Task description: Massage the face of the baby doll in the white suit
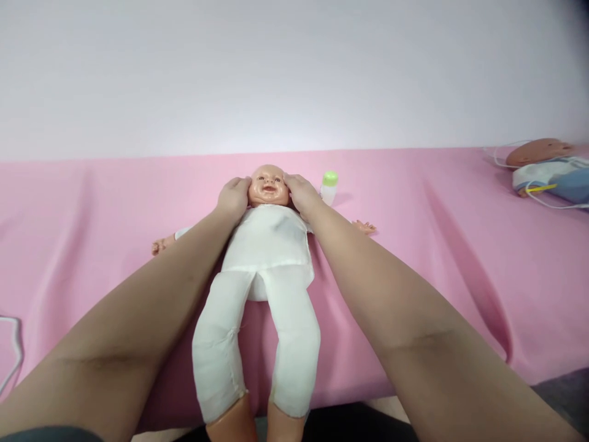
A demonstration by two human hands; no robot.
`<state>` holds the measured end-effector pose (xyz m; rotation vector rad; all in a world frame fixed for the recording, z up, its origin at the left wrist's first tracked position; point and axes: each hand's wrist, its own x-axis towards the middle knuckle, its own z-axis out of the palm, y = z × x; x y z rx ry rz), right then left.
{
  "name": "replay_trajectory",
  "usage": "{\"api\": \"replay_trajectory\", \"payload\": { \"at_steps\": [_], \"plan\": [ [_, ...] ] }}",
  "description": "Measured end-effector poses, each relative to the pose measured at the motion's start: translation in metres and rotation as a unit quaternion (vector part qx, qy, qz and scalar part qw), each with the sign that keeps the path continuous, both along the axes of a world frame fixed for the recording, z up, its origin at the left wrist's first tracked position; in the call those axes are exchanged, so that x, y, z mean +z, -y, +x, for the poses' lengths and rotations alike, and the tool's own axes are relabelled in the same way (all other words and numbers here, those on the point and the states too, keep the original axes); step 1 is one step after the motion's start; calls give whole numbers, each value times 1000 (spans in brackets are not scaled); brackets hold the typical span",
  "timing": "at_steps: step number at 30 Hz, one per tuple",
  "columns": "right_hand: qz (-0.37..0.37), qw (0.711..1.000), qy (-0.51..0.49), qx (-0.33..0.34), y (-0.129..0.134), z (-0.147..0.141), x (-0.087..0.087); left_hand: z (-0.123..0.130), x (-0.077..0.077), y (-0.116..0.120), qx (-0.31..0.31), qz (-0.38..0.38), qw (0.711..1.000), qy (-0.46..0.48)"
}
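Observation:
A baby doll [267,239] with a white cloth body lies on its back, its head away from me and its feet toward me. My left hand [234,197] is curled against one side of the doll's head, fingertips touching it near the temple. On the opposite side my right hand [302,193] cups the head in the same way. Both palms face inward, so the inner sides of the fingers are partly hidden. The doll's arms stick out sideways beyond my forearms. Just right of my right hand stands a small white bottle with a green cap [330,184].
A pink sheet [391,190] with several folds covers the table, which meets a white wall [294,73]. At the far right lies another doll [552,172] in blue and white, with a thin white tube and a yellow piece. A white cord [17,344] lies at the left edge.

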<state>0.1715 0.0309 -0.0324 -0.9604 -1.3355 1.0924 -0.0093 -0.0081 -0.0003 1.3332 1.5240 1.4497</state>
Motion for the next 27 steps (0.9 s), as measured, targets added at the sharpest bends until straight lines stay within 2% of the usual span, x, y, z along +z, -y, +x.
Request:
{"api": "replay_trajectory", "payload": {
  "at_steps": [4,10,13,18,21,27],
  "plan": [
    [-20,1000,-7,-3,5,-1,0,-4,-6,-4,-18,-7,1000,22],
    [-24,1000,-14,7,5,-3,1,-11,-15,-14,-42,16,999,-23],
    [-26,1000,-6,3,3,-2,0,-9,-13,-13,-45,26,998,-20],
    [-11,1000,1,-14,7,-3,1,1,0,-7,-88,22,994,68],
    [5,1000,16,-20,10,-4,5,5,6,-2,-90,4,993,77],
    [-29,998,22,-51,13,-6,9,2,-1,-2,-60,14,997,43]
  ]
}}
